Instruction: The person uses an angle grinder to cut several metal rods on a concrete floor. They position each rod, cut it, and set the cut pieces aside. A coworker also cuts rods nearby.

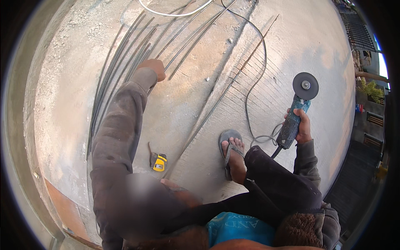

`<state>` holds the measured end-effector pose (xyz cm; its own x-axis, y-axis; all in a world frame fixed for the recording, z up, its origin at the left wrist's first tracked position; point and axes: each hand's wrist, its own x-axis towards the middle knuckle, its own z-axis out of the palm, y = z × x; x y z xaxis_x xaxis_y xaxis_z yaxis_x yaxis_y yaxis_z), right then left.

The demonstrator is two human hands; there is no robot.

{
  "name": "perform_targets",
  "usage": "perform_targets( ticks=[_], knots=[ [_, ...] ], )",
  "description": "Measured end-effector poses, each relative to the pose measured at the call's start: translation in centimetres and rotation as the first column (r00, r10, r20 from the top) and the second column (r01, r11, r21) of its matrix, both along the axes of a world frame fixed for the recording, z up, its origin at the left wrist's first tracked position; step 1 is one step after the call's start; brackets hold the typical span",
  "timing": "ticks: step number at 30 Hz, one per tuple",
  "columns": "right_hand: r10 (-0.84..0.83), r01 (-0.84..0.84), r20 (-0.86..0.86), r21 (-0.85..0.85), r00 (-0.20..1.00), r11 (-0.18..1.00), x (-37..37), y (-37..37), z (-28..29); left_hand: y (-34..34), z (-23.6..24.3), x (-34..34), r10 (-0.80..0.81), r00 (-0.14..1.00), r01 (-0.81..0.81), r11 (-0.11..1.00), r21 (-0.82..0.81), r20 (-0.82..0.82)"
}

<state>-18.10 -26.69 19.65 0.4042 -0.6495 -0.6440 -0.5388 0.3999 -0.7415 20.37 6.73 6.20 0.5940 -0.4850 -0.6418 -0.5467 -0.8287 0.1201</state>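
My left hand (153, 69) reaches forward and is closed at the near end of a thin steel rod (182, 49). Its fingertips are hidden beneath the hand. More steel rods (109, 79) lie in a loose bundle beside and under my left arm. In my right hand (304, 126) is an angle grinder (291, 125) with a blue-green and black body, gripped around the middle. Its dark cutting disc (305, 86) points away from me and faces up. Whether the disc is turning, I cannot tell.
A yellow and black tape measure (158, 162) lies on the concrete floor (187, 104), near my sandalled foot (234, 155). The grinder's dark cord (265, 58) loops across the floor. One long rod (233, 79) lies apart, and a white hose (177, 15) curves at the far edge.
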Motion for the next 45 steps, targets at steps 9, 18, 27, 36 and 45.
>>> perform_targets(
  ticks=[9,18,27,36,45],
  knots=[
    [0.119,-0.119,0.055,0.006,0.991,0.993,2.5,0.6,-1.9,8.7,-2.6,-3.7,-0.030,0.987,0.063,0.976,-0.207,0.157],
    [0.084,-0.092,0.109,0.069,0.990,0.993,1.4,-1.0,-3.0,25.2,-0.5,-5.1,0.179,0.892,-0.100,0.973,-0.206,0.414],
    [0.024,-0.021,0.124,-0.023,0.992,1.000,-1.0,-4.6,-3.2,3.5,-4.7,-6.0,0.171,0.928,0.036,0.844,-0.536,0.332],
    [-0.080,0.078,0.003,-0.272,0.997,0.959,-8.5,-9.0,3.8,-4.1,-9.1,-3.9,0.257,0.918,-0.151,0.931,-0.334,0.302],
    [-0.262,0.249,0.035,-0.449,0.965,0.858,-16.3,-12.6,13.8,-6.8,-4.6,-5.2,0.190,0.907,-0.351,0.833,-0.427,-0.376]
  ],
)
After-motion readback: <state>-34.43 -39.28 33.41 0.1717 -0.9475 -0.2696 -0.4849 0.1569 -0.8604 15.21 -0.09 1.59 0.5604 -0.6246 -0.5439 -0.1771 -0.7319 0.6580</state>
